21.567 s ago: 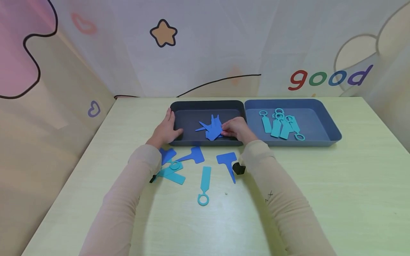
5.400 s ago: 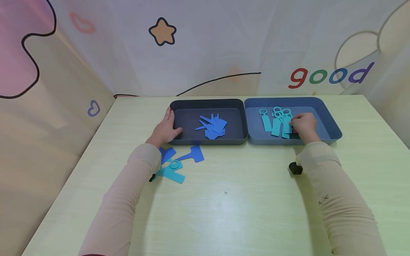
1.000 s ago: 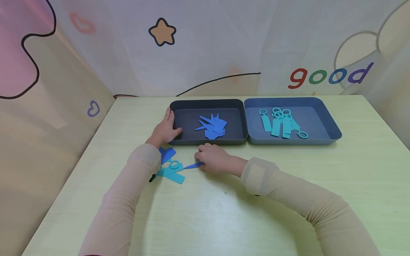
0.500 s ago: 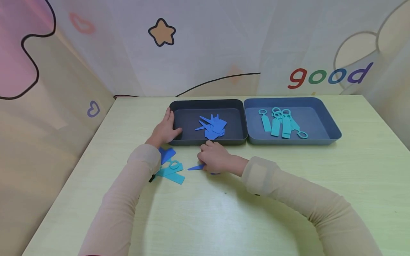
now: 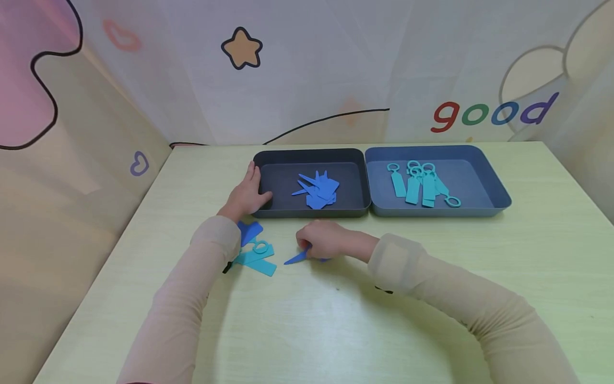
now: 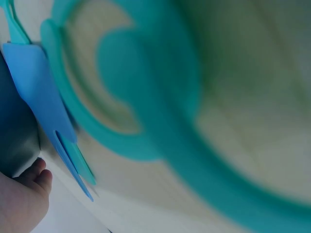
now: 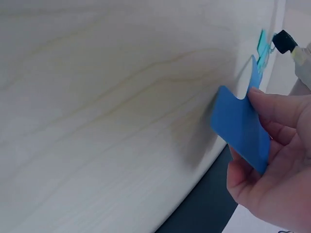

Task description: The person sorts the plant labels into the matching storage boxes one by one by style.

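Observation:
My right hand (image 5: 322, 239) pinches a blue T-shaped plant label (image 7: 238, 121) between thumb and fingers, just in front of the black tray (image 5: 312, 213). In the head view its pointed stem (image 5: 295, 258) sticks out to the left; the fingers cover most of its wide head. My left hand (image 5: 244, 197) rests on the black tray's left side, fingers along the wall and thumb at the front corner. Close by the left wrist lie another blue label (image 5: 250, 232) and several turquoise ring-ended plant tags (image 5: 261, 266), partly hidden by the sleeve.
A pile of blue labels (image 5: 322, 192) lies in the black tray. Against its right side stands a blue-grey tray (image 5: 484, 192) with several turquoise ring tags (image 5: 412, 189). Both stand at the back of the pale wooden table (image 5: 336, 330), before a printed cloth backdrop (image 5: 307, 64).
Since a second ago, the right hand has drawn the blue label rightward, off the turquoise tags, and its stem now slants more. Earlier, turquoise tags went into the blue-grey tray. The left hand stays put.

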Tool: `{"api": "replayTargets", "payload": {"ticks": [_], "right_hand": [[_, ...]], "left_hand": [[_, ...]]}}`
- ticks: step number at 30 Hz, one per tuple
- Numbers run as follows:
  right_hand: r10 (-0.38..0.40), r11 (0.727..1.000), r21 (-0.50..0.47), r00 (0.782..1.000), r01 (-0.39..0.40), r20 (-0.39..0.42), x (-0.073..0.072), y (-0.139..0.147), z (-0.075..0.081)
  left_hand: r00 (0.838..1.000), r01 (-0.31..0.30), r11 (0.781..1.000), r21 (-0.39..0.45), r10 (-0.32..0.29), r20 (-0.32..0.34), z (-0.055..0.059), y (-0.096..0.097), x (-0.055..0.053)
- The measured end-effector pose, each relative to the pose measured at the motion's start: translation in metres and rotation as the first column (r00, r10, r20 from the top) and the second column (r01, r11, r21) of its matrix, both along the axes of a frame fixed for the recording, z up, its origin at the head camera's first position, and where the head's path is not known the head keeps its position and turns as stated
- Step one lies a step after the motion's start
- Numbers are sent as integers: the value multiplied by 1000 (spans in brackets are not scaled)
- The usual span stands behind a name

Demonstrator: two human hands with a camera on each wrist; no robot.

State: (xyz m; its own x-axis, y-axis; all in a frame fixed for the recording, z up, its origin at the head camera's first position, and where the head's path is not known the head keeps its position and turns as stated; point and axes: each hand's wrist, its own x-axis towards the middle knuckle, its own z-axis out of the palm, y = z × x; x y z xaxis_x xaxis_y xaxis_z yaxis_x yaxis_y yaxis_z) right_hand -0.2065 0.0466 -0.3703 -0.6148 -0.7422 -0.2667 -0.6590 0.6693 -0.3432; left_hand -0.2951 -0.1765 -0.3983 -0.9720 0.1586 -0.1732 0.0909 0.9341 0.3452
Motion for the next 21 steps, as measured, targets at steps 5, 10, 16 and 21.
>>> {"api": "replayTargets", "payload": {"ticks": [5,10,16,21], "right_hand": [[2,997,-74,996,5,88,-3,5,5],[12,991,-136,988,9,152,-10,11,10],[-42,971,-210,952,109,303,-19,18,22],[-78,937,-288,921,198,381,-26,26,33]], "left_hand": [[1000,2,1000,-1,-2,9,0,0,0],[1000,1,1000,-1,-1,9,0,0,1],[1000,-6,1000,-2,6,9,1,1,1],[1000,-9,1000,-6,9,11,1,1,1]]}}
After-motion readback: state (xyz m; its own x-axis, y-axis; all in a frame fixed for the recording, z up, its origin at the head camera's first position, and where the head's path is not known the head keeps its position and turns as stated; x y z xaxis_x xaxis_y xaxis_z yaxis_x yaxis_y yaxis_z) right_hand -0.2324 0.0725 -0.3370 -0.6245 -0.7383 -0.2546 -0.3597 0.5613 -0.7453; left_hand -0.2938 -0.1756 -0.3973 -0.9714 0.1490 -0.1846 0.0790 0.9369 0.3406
